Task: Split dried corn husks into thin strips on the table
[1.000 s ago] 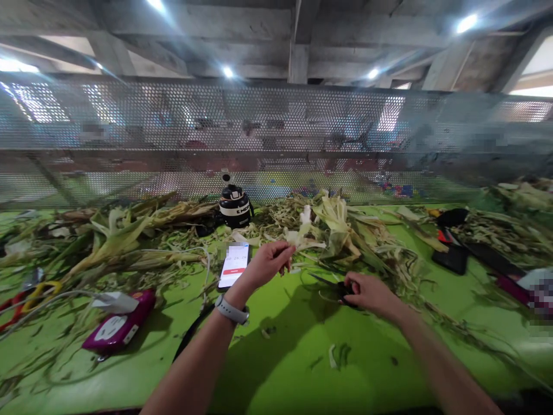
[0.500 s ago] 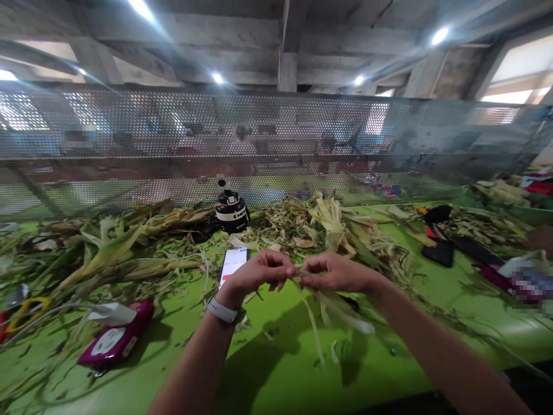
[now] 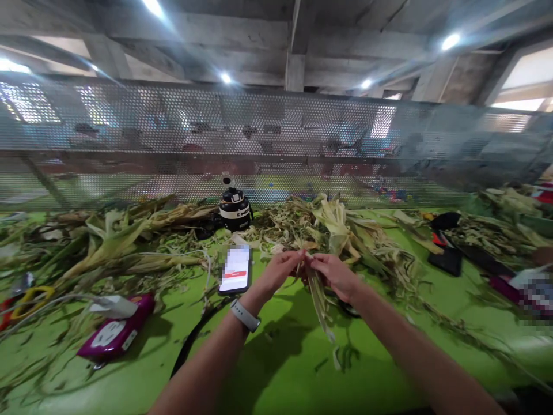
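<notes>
Over the green table, my left hand (image 3: 283, 270) and my right hand (image 3: 332, 272) meet, fingertips almost touching. Both are closed in a pinch at the upper end of a bundle of pale corn husk strips (image 3: 318, 300). The strips hang down below my fingers, their lower ends loose. Exactly how the strips pass between my fingers is hidden. Behind my hands lies a heap of dried corn husks (image 3: 334, 225). A phone (image 3: 235, 270) with a lit screen stands to the left of my left hand.
A black bottle (image 3: 235, 210) stands at the back before a perforated metal screen (image 3: 276, 124). More husks (image 3: 103, 248) lie at left, near yellow-handled scissors (image 3: 34, 302) and a purple box-shaped device (image 3: 114, 331) with a white plug. A black strap (image 3: 190, 340) lies beside my left forearm.
My hands have risen slightly and tilted inward, and the husk strips now hang together in a bundle. More of the phone shows, and the black strap has come into view.
</notes>
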Demonstrator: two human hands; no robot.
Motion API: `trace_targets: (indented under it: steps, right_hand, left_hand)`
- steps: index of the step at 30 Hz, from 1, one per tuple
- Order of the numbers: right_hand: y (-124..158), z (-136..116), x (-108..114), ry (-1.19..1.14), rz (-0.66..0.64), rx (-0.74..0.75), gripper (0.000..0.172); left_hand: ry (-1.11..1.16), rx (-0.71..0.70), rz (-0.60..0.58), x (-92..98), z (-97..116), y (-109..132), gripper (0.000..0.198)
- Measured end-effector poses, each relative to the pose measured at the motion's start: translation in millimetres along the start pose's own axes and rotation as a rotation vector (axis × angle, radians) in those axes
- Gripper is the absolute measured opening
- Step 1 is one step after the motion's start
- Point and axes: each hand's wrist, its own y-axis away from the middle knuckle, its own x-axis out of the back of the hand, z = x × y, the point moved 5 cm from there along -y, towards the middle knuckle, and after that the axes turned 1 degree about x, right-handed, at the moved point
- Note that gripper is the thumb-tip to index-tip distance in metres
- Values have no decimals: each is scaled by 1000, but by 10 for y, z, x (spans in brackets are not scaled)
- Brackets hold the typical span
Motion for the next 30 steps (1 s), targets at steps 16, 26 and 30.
trace_targets:
  steps: [16, 26, 30]
  right_hand:
    - [-84, 15, 360, 304, 74, 221, 38]
    - [8, -65, 221, 538, 21, 466, 37]
    - [28, -76, 207, 526, 39, 446, 38]
  left_hand:
    - [253, 162, 92, 5, -160, -26, 31]
    - [210, 156, 177, 25, -119, -21, 19]
    - [181, 133, 205, 48, -107, -20, 20]
